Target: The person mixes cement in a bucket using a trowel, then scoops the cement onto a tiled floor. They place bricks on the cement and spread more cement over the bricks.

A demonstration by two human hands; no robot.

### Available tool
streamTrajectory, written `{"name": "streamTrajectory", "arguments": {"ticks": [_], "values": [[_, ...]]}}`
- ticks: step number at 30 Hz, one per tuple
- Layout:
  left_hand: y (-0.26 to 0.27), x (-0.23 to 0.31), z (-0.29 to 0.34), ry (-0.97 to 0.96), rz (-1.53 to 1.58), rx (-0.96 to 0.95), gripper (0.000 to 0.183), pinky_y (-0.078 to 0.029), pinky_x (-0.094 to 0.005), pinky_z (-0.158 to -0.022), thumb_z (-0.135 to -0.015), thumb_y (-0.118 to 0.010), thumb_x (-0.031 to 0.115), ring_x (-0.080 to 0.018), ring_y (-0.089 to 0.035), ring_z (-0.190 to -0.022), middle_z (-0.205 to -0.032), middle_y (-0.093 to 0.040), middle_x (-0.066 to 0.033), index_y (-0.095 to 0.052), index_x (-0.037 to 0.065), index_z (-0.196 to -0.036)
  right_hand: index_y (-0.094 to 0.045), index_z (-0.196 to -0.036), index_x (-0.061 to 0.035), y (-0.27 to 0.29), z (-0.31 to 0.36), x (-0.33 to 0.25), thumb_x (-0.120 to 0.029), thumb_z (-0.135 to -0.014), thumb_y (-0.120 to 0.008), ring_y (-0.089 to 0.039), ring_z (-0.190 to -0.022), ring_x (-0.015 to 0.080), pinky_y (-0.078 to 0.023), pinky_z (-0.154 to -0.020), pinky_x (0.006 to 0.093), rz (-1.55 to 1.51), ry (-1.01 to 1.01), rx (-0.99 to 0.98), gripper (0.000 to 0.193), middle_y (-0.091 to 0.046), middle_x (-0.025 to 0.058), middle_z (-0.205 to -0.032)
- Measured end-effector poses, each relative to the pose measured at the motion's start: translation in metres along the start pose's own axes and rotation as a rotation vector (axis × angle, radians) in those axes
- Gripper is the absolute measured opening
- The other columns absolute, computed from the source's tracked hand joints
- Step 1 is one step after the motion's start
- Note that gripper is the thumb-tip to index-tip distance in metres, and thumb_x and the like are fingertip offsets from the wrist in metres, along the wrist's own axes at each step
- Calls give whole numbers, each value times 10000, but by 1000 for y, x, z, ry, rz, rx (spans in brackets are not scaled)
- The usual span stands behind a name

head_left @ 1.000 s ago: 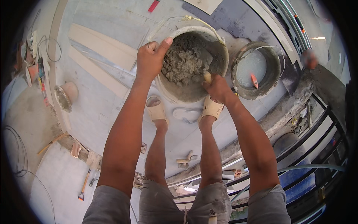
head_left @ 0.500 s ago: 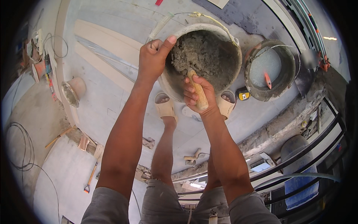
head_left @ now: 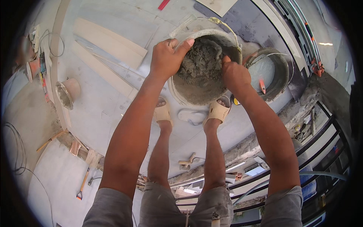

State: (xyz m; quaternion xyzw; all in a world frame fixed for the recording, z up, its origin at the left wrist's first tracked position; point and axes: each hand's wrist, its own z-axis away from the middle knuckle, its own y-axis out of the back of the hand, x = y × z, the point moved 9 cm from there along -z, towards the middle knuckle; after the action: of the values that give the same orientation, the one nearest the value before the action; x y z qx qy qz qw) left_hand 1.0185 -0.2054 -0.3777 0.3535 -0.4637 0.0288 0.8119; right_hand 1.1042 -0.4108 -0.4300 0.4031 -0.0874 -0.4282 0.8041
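Note:
A large bucket (head_left: 204,101) stands in front of my feet, with lumpy grey mortar (head_left: 200,62) inside. My left hand (head_left: 168,56) is closed on its near-left rim, thumb pointing across the edge. Over the right side of the bucket, my right hand (head_left: 236,75) makes a fist around the wooden-handled trowel; the fist covers the handle, and the mortar hides the blade. To the right is a smaller bucket (head_left: 281,85) of cloudy liquid, with an orange-handled tool (head_left: 262,86) standing in it.
My sandals (head_left: 218,112) flank a white flip-flop (head_left: 191,116). Long boards (head_left: 109,41) lie at the left, near a tipped small bucket (head_left: 70,92). Black railings (head_left: 321,138) curve along the lower right. A cable (head_left: 39,178) runs at the far left.
My right hand has moved right and up, turning so the wooden handle no longer shows. The mortar is heaped differently. My left hand still grips the rim; the large bucket is tilted differently.

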Motion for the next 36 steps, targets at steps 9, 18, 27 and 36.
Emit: {"name": "streamTrajectory", "arguments": {"ticks": [9, 18, 27, 36], "values": [[-16, 5, -6, 116, 11, -104, 698, -421, -368, -524, -854, -729, 566, -170, -459, -528, -533, -496, -105, -601, -106, -714, -581, -1111, 109, -19, 55, -66, -61, -830, -594, -720, -924, 370, -590, -751, 411, -73, 187, -403, 328, -718, 243, -943], [-21, 12, 2, -8, 103, -70, 631, -428, -349, -527, -863, -735, 529, -167, -459, -532, -575, -539, -83, -626, -79, -738, -650, -998, 85, -12, 7, -1, -94, -808, -620, -744, -742, 297, -584, -573, 393, 107, 51, -179, 262, -722, 216, -860], [7, -28, 8, 138, 316, -17, 615, -310, -299, -490, -869, -784, 423, -89, -332, -550, -547, -360, 40, -413, 40, -562, -613, -774, 40, -93, 43, -1, -70, -790, -671, -642, -521, 214, -525, -462, 364, -890, -291, -893, 125, -634, 114, -652], [16, -94, -4, 276, 485, -31, 404, -389, -257, -695, -937, -707, 405, -68, -466, -748, -790, -562, 31, -603, 40, -798, -566, -863, -49, -142, 65, -99, -119, -900, -675, -525, -451, 97, -433, -399, 294, -2072, -290, -1142, 135, -558, 10, -653]]}}
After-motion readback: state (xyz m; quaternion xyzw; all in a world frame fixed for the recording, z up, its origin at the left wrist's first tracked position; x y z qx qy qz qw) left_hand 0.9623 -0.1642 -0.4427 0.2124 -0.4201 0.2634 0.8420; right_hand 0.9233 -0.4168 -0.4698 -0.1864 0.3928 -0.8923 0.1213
